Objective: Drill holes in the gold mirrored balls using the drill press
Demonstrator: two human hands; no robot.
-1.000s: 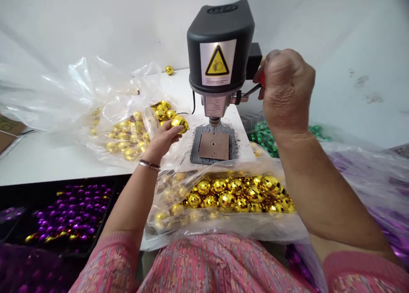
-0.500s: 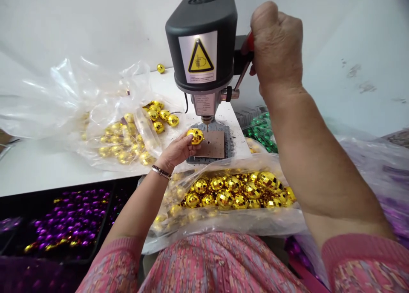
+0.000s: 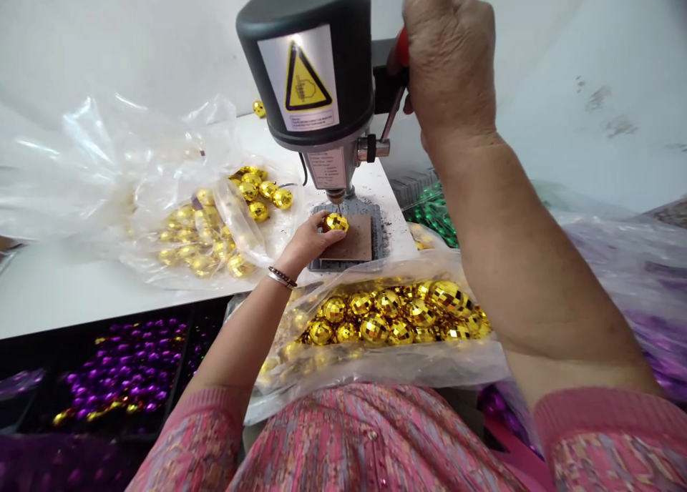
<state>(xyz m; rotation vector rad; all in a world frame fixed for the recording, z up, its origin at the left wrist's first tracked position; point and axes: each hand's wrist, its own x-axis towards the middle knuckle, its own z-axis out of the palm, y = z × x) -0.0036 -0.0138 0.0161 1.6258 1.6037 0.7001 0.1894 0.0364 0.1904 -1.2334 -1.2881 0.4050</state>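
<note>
Beneath the drill bit [image 3: 340,207] of a small drill press [image 3: 316,70], my left hand [image 3: 311,242] grips a gold mirrored ball [image 3: 336,223]. The ball is at the brown board [image 3: 357,240] on the machine's grey base; I cannot tell whether the bit touches it. My right hand [image 3: 454,59] is closed round the red-ended lever [image 3: 402,46] at the drill press's right side. Its fingertips are mostly hidden behind the hand.
An open plastic bag [image 3: 397,367] of gold balls lies in front of the machine. Left of it is another clear bag [image 3: 101,170] with gold balls, several spilling out. Purple beads [image 3: 129,367] fill a black tray at lower left. Green ornaments [image 3: 434,209] sit behind my right arm.
My left hand has brought the gold ball rightward over the board, under the bit. The view has shifted, so the machine appears further up and left. My right hand keeps hold of the lever.
</note>
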